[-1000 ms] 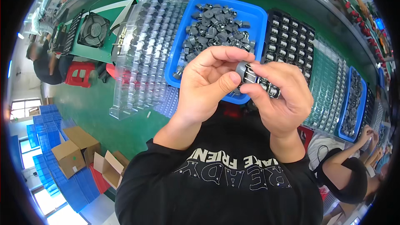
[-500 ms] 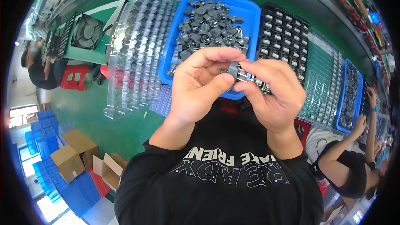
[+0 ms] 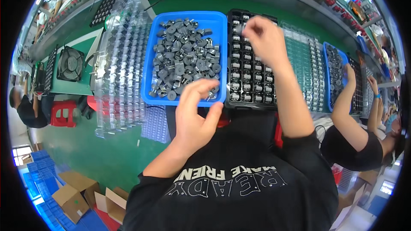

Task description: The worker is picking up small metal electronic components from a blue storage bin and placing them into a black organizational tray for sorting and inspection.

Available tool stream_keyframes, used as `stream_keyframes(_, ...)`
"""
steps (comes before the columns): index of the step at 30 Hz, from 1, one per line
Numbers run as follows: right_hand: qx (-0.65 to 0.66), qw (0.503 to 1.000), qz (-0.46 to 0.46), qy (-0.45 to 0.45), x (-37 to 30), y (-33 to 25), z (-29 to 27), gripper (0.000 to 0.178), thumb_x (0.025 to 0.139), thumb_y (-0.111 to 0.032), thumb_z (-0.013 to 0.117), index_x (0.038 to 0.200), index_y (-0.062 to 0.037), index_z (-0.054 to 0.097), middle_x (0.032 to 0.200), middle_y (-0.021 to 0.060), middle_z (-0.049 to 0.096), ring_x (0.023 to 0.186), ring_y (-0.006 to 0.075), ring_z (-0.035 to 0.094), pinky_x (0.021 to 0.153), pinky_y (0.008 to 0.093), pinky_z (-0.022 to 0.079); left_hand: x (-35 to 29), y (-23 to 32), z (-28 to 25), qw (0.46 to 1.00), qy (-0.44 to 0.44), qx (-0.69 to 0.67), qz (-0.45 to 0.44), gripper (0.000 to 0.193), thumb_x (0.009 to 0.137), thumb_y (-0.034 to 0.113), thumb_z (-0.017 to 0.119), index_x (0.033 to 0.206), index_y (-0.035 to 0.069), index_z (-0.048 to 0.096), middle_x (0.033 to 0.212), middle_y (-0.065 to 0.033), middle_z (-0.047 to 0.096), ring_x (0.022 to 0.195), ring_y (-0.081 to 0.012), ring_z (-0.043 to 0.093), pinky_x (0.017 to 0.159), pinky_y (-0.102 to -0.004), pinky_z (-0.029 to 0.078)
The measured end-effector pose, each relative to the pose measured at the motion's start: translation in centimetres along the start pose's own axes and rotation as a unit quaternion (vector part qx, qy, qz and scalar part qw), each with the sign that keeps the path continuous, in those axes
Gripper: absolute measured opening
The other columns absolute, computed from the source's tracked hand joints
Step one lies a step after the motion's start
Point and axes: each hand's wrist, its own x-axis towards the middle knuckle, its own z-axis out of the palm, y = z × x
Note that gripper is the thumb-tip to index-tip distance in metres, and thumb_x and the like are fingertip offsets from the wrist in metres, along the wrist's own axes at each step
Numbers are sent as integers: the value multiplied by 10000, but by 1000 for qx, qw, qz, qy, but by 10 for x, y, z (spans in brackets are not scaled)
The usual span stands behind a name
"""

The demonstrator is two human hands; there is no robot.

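Observation:
My left hand (image 3: 195,117) reaches over the near right corner of a blue bin (image 3: 144,66). Its thumb and fingers are apart, just above the heap of small grey round parts with metal pins (image 3: 182,53). Over the far part of a black tray with rows of pockets (image 3: 228,102) is my right hand (image 3: 266,38), blurred by motion. Thumb and fingers pinch together there, and a blurred grey part (image 3: 240,28) shows at their tips. Several of the tray's pockets hold shiny metal-sided parts (image 3: 247,77).
Stacked clear plastic trays (image 3: 122,68) stand left of the bin, with a black fan (image 3: 70,63) beyond. To the right are another clear tray (image 3: 297,60) and a second blue bin (image 3: 332,75), where a co-worker's arm (image 3: 346,98) reaches in. Cardboard boxes (image 3: 70,199) sit on the floor at lower left.
My hands have parted from around one pinned part. The left has dropped to the bin's near corner; the right has moved away over the black tray. The view has shifted too.

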Motion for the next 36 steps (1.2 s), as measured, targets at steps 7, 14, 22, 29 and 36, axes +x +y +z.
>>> stream_keyframes(7, -203, 962, -124, -136, 105, 69, 52, 162, 870, -184, 604, 947, -50, 654, 962, 221, 666, 932, 418, 642, 820, 501, 510, -52, -8, 51, 919, -249, -135, -275, 338, 905, 155, 718, 1204, 6, 664, 1043, -116, 724, 862, -184, 703, 812, -325, 565)
stream_keyframes(14, -208, 948, -100, -220, 119, 111, 48, 100, 823, -72, 617, 861, -9, 686, 888, 204, 673, 873, 400, 658, 804, 457, 520, -42, -36, 131, 740, -188, -364, -533, 654, 984, 574, 551, 1268, -12, 609, 1129, -140, 692, 878, -223, 666, 717, -367, 570)
stream_keyframes(22, -138, 949, 16, -285, 136, 154, -3, 170, 775, 67, 604, 914, 20, 690, 808, 137, 699, 781, 234, 681, 729, 368, 524, -28, -20, 135, 739, -122, -337, -570, 515, 961, 514, 553, 1082, 20, 628, 981, -112, 703, 736, -205, 643, 636, -379, 522)
stream_keyframes(29, -123, 973, 35, -192, 129, 169, -3, 141, 815, 18, 656, 948, 19, 702, 798, 142, 706, 764, 264, 678, 757, 375, 529, -28, -9, 140, 759, -68, -328, -558, 422, 989, 410, 536, 984, 4, 651, 895, -84, 721, 661, -183, 645, 572, -347, 521)
stream_keyframes(36, -241, 954, -73, -163, 136, 195, -27, 204, 902, -167, 579, 945, -31, 725, 1015, 230, 700, 975, 408, 658, 857, 473, 523, -19, 9, 147, 742, -55, -377, -552, 388, 968, 364, 587, 954, -10, 687, 898, -89, 746, 679, -157, 674, 529, -305, 536)
